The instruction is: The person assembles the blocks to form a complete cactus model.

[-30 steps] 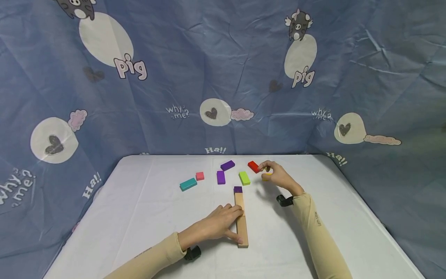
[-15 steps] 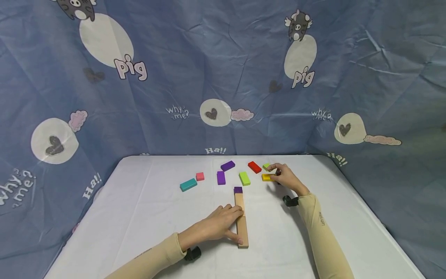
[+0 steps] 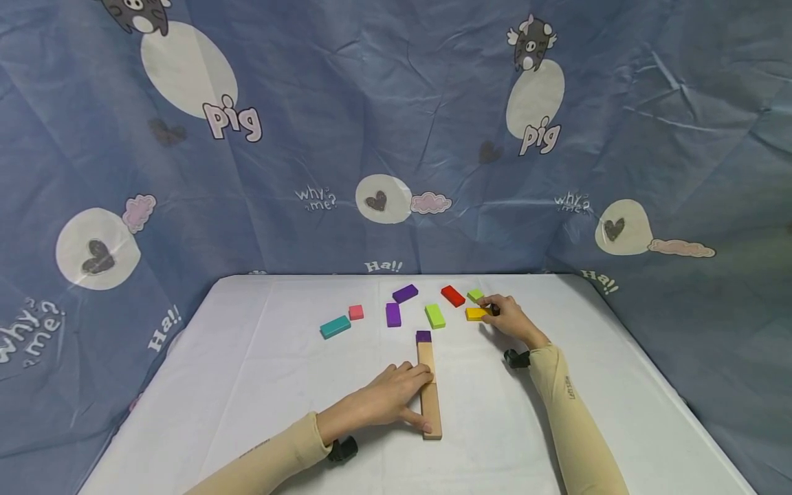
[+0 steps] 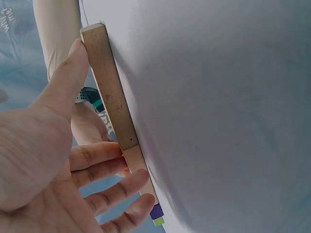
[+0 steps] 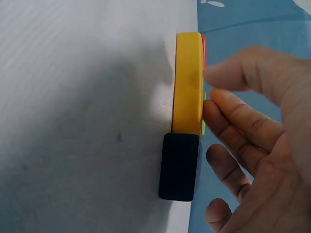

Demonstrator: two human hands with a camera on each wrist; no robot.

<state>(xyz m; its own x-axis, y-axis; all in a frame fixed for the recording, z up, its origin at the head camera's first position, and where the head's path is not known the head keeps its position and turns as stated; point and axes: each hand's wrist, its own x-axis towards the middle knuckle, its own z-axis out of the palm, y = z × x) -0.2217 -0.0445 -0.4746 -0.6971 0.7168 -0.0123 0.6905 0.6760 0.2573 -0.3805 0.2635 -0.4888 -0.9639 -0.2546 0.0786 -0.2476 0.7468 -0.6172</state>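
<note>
The person's left hand (image 3: 392, 399) lies along two plain, pale wooden bars set end to end, its thumb on the near wooden bar (image 3: 432, 412) close to its end and its fingers, spread wide from the thumb, touching the far wooden bar (image 3: 425, 354). A small deep-purple block (image 3: 423, 336) sits at the far end of that line. To the right, the right hand (image 3: 510, 320) is at a yellow rectangular block (image 3: 474, 314) lying flat on the white-covered table (image 3: 278, 364); only a narrow gap shows between its thumb and forefinger, and whether the tips touch the yellow block cannot be told. In the right wrist view, a dark, nearly black rectangular block (image 5: 178, 167) sits right at one end of the yellow block. Just beyond the yellow block lies a small lime-green block (image 3: 475, 295), with a red rectangular block (image 3: 453, 295) to its left. Farther left are a longer lime-green block (image 3: 435, 316), two purple rectangular blocks (image 3: 393, 315), a small pink block (image 3: 355, 312) and a teal rectangular block (image 3: 335, 327).
</note>
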